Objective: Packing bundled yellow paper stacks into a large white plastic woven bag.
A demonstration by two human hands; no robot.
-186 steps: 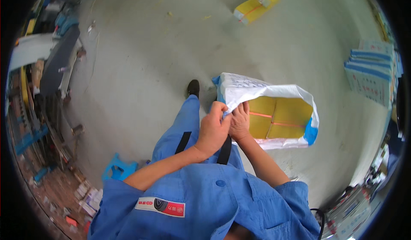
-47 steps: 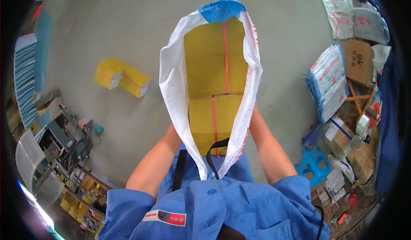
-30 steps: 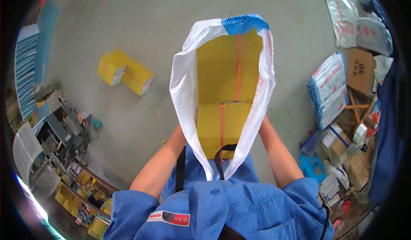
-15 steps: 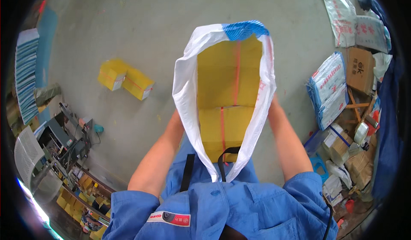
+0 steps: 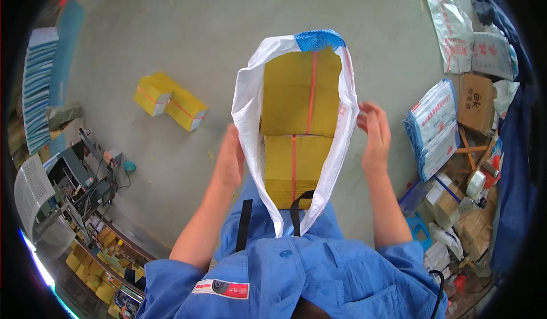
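Note:
A white woven sack [image 5: 250,88] with a blue-patterned corner stands open-mouthed in front of my body. Inside it sit two yellow boxes [image 5: 289,97], one beyond the other, each with a red strap across it. At the sack's left side my left hand [image 5: 231,158] is held flat, fingers straight; whether it presses on the fabric I cannot tell. My right hand [image 5: 375,128] is raised at the right side, its fingers apart and loosely bent, fingertips close to the sack's edge. A black strap [image 5: 297,211] hangs over the sack's near end.
Two more strapped yellow boxes [image 5: 181,109] lie on the grey floor to the left. Folded white sacks [image 5: 432,128], a brown carton [image 5: 475,103] and clutter line the right. At left are a stack of blue-and-white sacks [image 5: 39,91] and a mesh-backed chair [image 5: 34,191].
Both hands have come out from behind the sack's sides into fuller view, and the right one has moved away from the fabric. The sack's mouth looks slightly narrower.

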